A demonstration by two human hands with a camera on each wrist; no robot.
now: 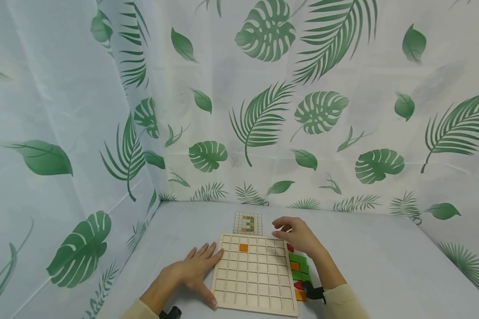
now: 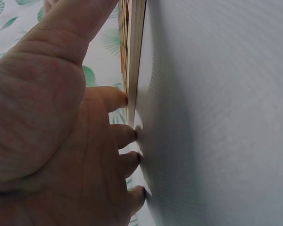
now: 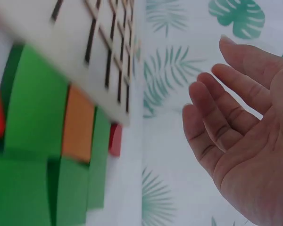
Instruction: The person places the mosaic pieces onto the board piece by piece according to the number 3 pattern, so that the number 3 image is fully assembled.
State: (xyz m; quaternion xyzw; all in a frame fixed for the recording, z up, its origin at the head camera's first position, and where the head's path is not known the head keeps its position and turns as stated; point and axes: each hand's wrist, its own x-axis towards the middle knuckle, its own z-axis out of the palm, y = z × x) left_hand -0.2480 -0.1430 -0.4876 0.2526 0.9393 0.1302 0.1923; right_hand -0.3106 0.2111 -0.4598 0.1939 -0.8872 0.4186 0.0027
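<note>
A wooden grid board [image 1: 253, 277] lies on the table, with one orange square tile [image 1: 243, 247] in a cell of an upper row. My left hand [image 1: 197, 270] is spread along the board's left edge, its thumb and fingertips touching the edge. Above the board's upper right corner hovers my right hand [image 1: 297, 232], fingers loosely bent and nothing between them. In the right wrist view the palm of the right hand [image 3: 245, 122] faces the camera, apart from the board and tiles. Green tiles [image 1: 301, 266] lie by the board's right edge, partly hidden by the right arm.
Behind the board lies a small pattern card [image 1: 248, 223] with a gridded picture of coloured squares. Among the green tiles are orange tiles [image 1: 300, 295] and red tiles [image 1: 290, 247]. A leaf-printed curtain [image 1: 263, 133] stands at the table's back and left.
</note>
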